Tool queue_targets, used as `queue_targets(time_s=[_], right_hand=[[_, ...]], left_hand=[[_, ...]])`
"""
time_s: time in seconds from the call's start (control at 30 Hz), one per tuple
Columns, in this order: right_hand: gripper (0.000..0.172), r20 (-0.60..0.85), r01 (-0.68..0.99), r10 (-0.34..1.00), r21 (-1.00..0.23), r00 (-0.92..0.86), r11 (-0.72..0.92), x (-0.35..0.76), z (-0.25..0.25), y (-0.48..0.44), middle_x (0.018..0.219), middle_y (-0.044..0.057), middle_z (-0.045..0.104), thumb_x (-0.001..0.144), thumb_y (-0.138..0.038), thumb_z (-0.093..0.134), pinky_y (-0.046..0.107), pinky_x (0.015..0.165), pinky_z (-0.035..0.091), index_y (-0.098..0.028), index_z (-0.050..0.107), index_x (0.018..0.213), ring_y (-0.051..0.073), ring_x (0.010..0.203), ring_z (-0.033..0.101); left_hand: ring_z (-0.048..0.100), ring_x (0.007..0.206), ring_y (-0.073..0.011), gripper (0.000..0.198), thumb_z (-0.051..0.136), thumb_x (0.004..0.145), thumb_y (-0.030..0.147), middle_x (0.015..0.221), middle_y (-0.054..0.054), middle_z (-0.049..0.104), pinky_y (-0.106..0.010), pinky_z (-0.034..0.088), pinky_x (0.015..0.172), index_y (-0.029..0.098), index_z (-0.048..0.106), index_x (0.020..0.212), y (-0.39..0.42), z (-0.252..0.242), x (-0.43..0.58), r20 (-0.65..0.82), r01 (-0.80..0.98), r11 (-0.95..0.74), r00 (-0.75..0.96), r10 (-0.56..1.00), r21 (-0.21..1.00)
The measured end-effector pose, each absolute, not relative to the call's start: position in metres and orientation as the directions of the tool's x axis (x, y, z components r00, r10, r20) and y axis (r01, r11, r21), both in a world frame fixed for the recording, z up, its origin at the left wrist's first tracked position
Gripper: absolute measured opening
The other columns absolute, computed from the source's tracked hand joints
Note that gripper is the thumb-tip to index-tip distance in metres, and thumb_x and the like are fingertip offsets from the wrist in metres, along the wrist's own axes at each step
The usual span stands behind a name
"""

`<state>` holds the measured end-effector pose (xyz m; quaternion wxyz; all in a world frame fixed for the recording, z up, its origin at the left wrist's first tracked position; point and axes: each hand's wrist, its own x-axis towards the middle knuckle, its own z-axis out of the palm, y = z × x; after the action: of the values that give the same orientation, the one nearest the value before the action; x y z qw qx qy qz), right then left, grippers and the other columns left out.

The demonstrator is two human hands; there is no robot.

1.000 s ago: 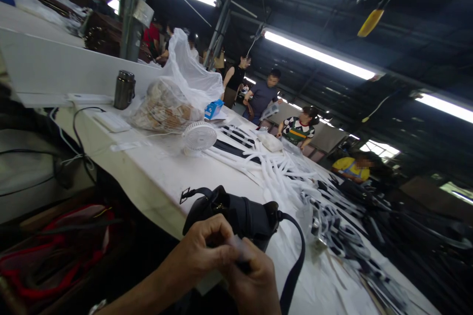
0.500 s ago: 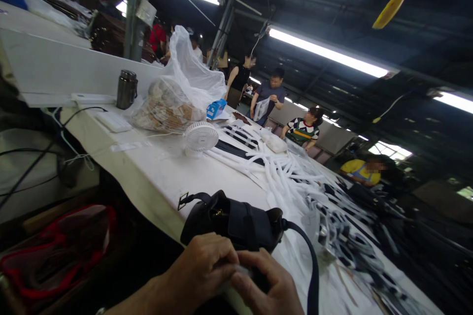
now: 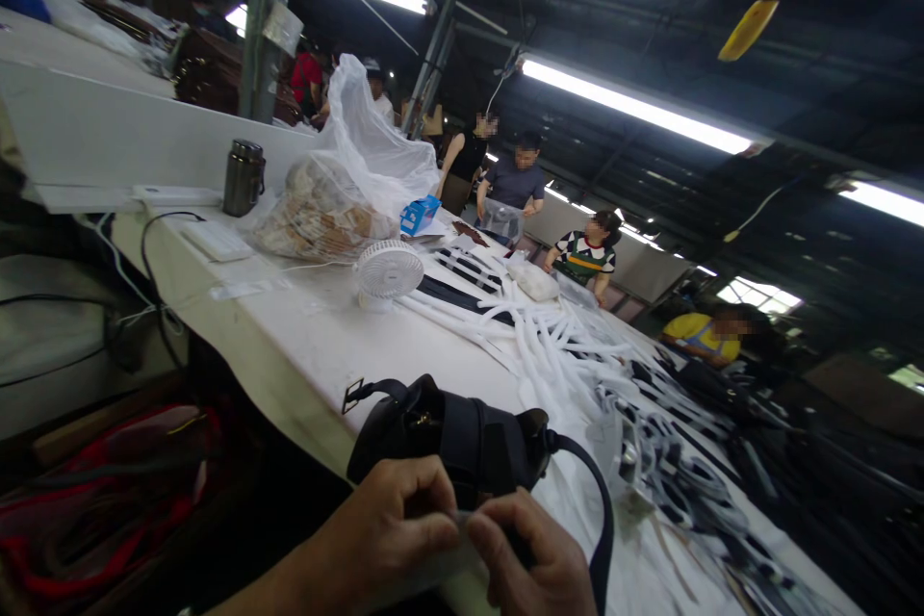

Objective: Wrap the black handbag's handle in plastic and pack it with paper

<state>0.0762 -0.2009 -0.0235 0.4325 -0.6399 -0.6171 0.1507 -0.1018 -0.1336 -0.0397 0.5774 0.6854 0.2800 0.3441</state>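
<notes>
My left hand (image 3: 394,525) and my right hand (image 3: 530,549) are close together at the bottom middle. Both pinch a thin, translucent piece of plastic (image 3: 433,566) between thumb and fingers. Most of that piece is hidden by the hands or blurred, so its full shape cannot be made out. Just beyond the hands, a small black handbag (image 3: 462,438) lies on the table edge. A strap with a buckle sticks out on its left, and a longer strap (image 3: 596,481) curves down past my right hand.
On the white table (image 3: 310,337) stand a small white fan (image 3: 390,269), a dark flask (image 3: 243,177) and a large clear plastic bag (image 3: 332,202). White-wrapped straps (image 3: 555,346) spread to the right. A red-edged bag (image 3: 108,500) sits low at left. Several people work farther back.
My fingers have shifted on the translucent plastic, and more of it shows between and below my hands. The handbag stays in place. A co-worker at the back has lowered a clear bag.
</notes>
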Motion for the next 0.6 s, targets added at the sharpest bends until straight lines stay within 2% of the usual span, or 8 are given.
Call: queue_targets(time_s=[0.13, 0.17, 0.23, 0.3, 0.33, 0.4, 0.5, 0.6], right_hand=[[0.039, 0.256, 0.595, 0.952, -0.796, 0.168, 0.109, 0.070, -0.013, -0.201, 0.057, -0.001, 0.058, 0.086, -0.054, 0.059, 0.019, 0.038, 0.037, -0.020, 0.066, 0.068, 0.008, 0.039, 0.046], [0.039, 0.231, 0.571, 0.960, -0.814, 0.157, 0.102, 0.068, -0.008, -0.203, 0.058, -0.001, 0.059, 0.088, -0.054, 0.055, 0.019, 0.040, 0.038, -0.020, 0.069, 0.077, 0.008, 0.040, 0.047], [0.043, 0.186, 0.513, 0.969, -0.855, 0.161, 0.079, 0.064, 0.004, -0.207, 0.071, 0.000, 0.066, 0.093, -0.054, 0.046, 0.021, 0.042, 0.039, -0.021, 0.065, 0.110, 0.009, 0.042, 0.051], [0.053, 0.148, 0.456, 0.970, -0.889, 0.192, 0.045, 0.063, 0.016, -0.213, 0.090, 0.004, 0.071, 0.095, -0.053, 0.042, 0.021, 0.041, 0.039, -0.022, 0.044, 0.138, 0.010, 0.045, 0.055], [0.056, 0.124, 0.437, 0.971, -0.899, 0.207, 0.021, 0.063, 0.022, -0.216, 0.095, 0.005, 0.071, 0.094, -0.054, 0.042, 0.022, 0.041, 0.038, -0.022, 0.039, 0.140, 0.010, 0.046, 0.056], [0.049, 0.066, 0.435, 0.976, -0.900, 0.209, -0.032, 0.066, 0.030, -0.220, 0.086, 0.005, 0.072, 0.093, -0.055, 0.044, 0.022, 0.041, 0.038, -0.019, 0.050, 0.126, 0.011, 0.046, 0.057], [0.040, 0.013, 0.481, 0.985, -0.874, 0.173, -0.072, 0.072, 0.037, -0.223, 0.066, 0.003, 0.067, 0.090, -0.057, 0.049, 0.021, 0.045, 0.042, -0.019, 0.064, 0.088, 0.012, 0.048, 0.058], [0.041, 0.010, 0.555, 0.991, -0.829, 0.133, -0.067, 0.074, 0.038, -0.222, 0.064, 0.002, 0.067, 0.089, -0.058, 0.051, 0.021, 0.047, 0.043, -0.020, 0.066, 0.082, 0.013, 0.051, 0.059]], left_hand=[[0.043, 0.057, -0.0100, 0.030, 0.063, 0.081, 0.044, 0.063, 0.003, 0.052, -0.021, 0.034, 0.054, 0.014, 0.061, 0.076, -0.132, -0.035, -0.104, 0.095, -0.083, -0.055, 0.602, 0.793, 0.995], [0.043, 0.058, -0.0102, 0.032, 0.063, 0.081, 0.045, 0.063, 0.003, 0.053, -0.021, 0.034, 0.055, 0.014, 0.061, 0.075, -0.130, -0.034, -0.106, 0.094, -0.087, -0.053, 0.587, 0.804, 0.995], [0.044, 0.060, -0.0105, 0.035, 0.063, 0.081, 0.048, 0.064, 0.002, 0.054, -0.021, 0.035, 0.056, 0.013, 0.062, 0.075, -0.124, -0.032, -0.111, 0.091, -0.090, -0.049, 0.553, 0.828, 0.995], [0.044, 0.059, -0.0101, 0.037, 0.065, 0.080, 0.049, 0.063, 0.002, 0.055, -0.021, 0.034, 0.056, 0.012, 0.064, 0.074, -0.117, -0.031, -0.117, 0.077, -0.099, -0.029, 0.527, 0.847, 0.995], [0.044, 0.059, -0.0100, 0.038, 0.065, 0.079, 0.049, 0.063, 0.002, 0.055, -0.021, 0.034, 0.056, 0.012, 0.064, 0.074, -0.114, -0.031, -0.120, 0.070, -0.106, -0.018, 0.518, 0.853, 0.994], [0.046, 0.058, -0.0102, 0.038, 0.068, 0.077, 0.050, 0.062, 0.001, 0.057, -0.022, 0.035, 0.057, 0.012, 0.067, 0.074, -0.109, -0.033, -0.125, 0.071, -0.127, -0.007, 0.507, 0.859, 0.992], [0.050, 0.058, -0.0109, 0.037, 0.069, 0.076, 0.049, 0.061, 0.000, 0.060, -0.023, 0.038, 0.059, 0.011, 0.070, 0.075, -0.106, -0.038, -0.131, 0.091, -0.161, -0.009, 0.508, 0.857, 0.987], [0.051, 0.058, -0.0108, 0.035, 0.070, 0.076, 0.047, 0.063, -0.001, 0.062, -0.022, 0.039, 0.058, 0.012, 0.072, 0.074, -0.104, -0.044, -0.135, 0.122, -0.178, -0.031, 0.528, 0.840, 0.983]])
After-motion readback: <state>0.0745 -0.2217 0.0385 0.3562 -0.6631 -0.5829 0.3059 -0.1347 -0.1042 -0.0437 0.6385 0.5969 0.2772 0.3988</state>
